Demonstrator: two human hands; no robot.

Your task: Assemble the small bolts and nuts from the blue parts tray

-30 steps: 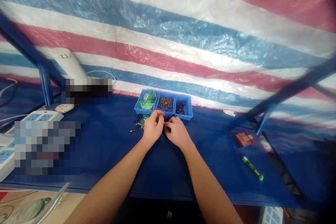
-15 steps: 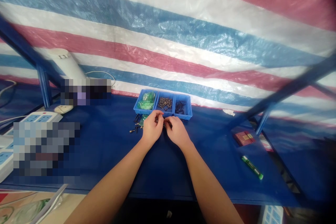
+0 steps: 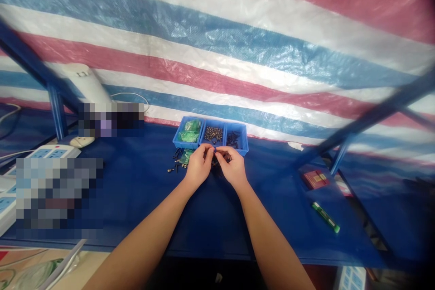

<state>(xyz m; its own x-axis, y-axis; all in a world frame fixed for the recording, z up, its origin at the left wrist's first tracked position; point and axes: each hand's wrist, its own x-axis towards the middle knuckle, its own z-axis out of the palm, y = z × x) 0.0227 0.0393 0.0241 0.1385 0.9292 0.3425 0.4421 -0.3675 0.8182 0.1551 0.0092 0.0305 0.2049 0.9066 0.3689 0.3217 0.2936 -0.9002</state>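
Observation:
My left hand (image 3: 200,163) and my right hand (image 3: 232,164) meet fingertip to fingertip just in front of three joined blue bins. Both are closed in a pinch, and whatever sits between the fingers is too small to make out. The left bin (image 3: 177,143) holds green plastic packets (image 3: 189,131). Small brass-coloured parts (image 3: 213,134) fill the middle bin. In the right bin (image 3: 242,147) lie small black parts (image 3: 233,137). Beside my left hand, loose black and brass pieces (image 3: 170,170) and a green piece (image 3: 185,156) are scattered on the blue table (image 3: 136,199). Dark bits show under my right hand.
A white power strip (image 3: 50,152) lies at the left, near blurred-out items. At the right are a dark red box (image 3: 316,179) and a green tube-shaped item (image 3: 325,216). Blue metal struts (image 3: 57,108) rise at both sides; a striped tarp (image 3: 217,59) hangs behind.
My right hand has shifted slightly, its fingertips raised and drawn in against those of my left hand. The left hand stays nearly in place; the bins have not moved.

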